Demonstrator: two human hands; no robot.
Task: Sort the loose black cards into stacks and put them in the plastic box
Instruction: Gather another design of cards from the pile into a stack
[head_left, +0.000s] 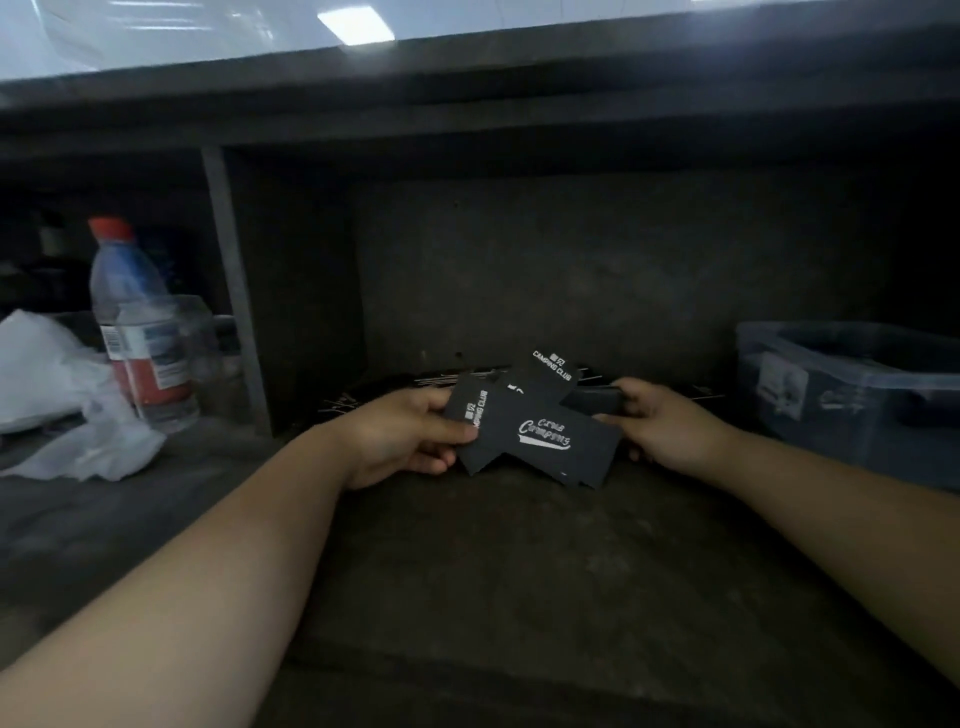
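Note:
Several black cards (545, 436) with white print are fanned out untidily between both hands, just above the dark worktop. My left hand (405, 441) grips their left side, thumb on top. My right hand (654, 421) pinches a dark card or thin stack (592, 401) at the right side of the bunch. More loose black cards (395, 389) lie on the worktop behind my hands, hard to make out in the dim light. The bluish plastic box (852, 384) stands to the right; its inside is too dark to read.
A clear water bottle (137, 332) with a red cap stands at the left, beside crumpled white plastic wrap (67, 400). A grey upright post (234, 291) divides the shelf bay. A dark shelf overhangs the work area. The worktop (493, 571) in front is dark.

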